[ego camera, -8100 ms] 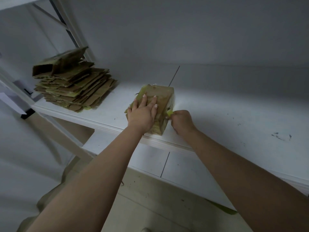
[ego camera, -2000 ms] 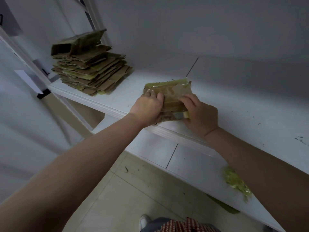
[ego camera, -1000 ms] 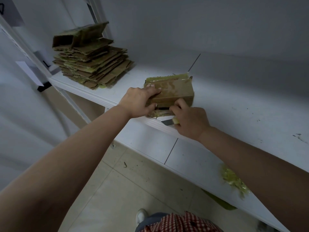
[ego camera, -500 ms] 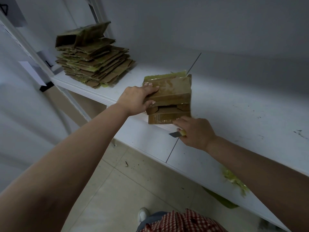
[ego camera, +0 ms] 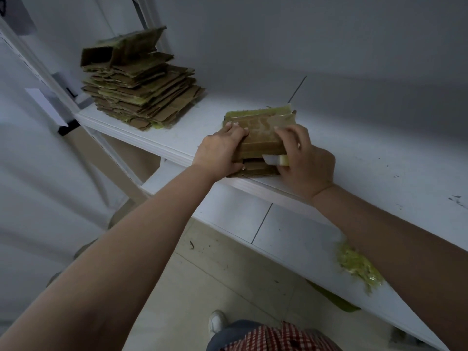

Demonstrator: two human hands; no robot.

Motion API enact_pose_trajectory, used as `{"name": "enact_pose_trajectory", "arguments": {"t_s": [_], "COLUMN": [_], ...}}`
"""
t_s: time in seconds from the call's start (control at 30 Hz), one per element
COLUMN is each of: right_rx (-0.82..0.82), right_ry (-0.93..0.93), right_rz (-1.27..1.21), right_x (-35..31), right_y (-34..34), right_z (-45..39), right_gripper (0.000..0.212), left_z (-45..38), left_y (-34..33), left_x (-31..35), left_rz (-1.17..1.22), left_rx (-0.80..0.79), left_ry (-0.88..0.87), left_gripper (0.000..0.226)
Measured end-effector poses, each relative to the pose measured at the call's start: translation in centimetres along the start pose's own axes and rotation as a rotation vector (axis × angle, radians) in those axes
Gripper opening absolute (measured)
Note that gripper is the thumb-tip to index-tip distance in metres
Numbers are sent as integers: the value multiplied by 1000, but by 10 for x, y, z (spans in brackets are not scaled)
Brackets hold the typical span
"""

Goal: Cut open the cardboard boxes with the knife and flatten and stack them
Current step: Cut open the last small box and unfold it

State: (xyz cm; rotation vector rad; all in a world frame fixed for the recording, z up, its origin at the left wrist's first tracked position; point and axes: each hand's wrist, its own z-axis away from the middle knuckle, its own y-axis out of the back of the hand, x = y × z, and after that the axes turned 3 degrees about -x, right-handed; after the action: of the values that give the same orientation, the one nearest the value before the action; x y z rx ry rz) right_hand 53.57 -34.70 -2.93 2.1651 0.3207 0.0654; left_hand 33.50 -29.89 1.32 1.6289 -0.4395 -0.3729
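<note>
At the front edge of the white worktop (ego camera: 354,158): one brown cardboard box wrapped in yellowish tape (ego camera: 260,138), partly collapsed, lying flat with its near end at the worktop edge. Left hand (ego camera: 220,154) grips the box's left side, fingers curled over the top face. Right hand (ego camera: 304,160) grips the right side, fingers bent over the top face; the same hand also holds a small utility knife with a pale yellow handle (ego camera: 276,159), its short blade pointing left across the box's near face. Far left of the worktop, well apart from the box: a tall stack of flattened brown cardboard pieces (ego camera: 141,97), edges uneven, yellowish tape remnants showing; uppermost item is a box not fully flattened, open end facing left. Lower white shelf (ego camera: 291,239), beneath the worktop: a clump of crumpled yellow-green tape scraps (ego camera: 359,267) by the right forearm. On the pale tiled floor (ego camera: 192,287) below: a white shoe (ego camera: 216,323).
</note>
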Motion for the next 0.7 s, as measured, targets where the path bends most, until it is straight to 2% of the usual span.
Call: {"name": "enact_pose_trajectory", "arguments": {"t_s": [0.13, 0.37, 0.57, 0.7], "right_rx": [-76, -75, -117, -119], "right_ry": [-28, -60, -55, -62], "right_rz": [46, 118, 35, 22], "right_x": [1, 1, 3, 5], "right_y": [-13, -19, -12, -6], "right_z": [-1, -8, -7, -6], "right_gripper": [59, 39, 44, 46], "left_z": [-1, -8, -10, -10], "left_y": [-9, -15, -9, -1], "left_x": [4, 6, 4, 9], "left_rz": [-30, -51, -68, -88], "left_rx": [35, 73, 71, 1], "left_ry": [16, 34, 3, -8], "left_gripper": [80, 67, 59, 61]}}
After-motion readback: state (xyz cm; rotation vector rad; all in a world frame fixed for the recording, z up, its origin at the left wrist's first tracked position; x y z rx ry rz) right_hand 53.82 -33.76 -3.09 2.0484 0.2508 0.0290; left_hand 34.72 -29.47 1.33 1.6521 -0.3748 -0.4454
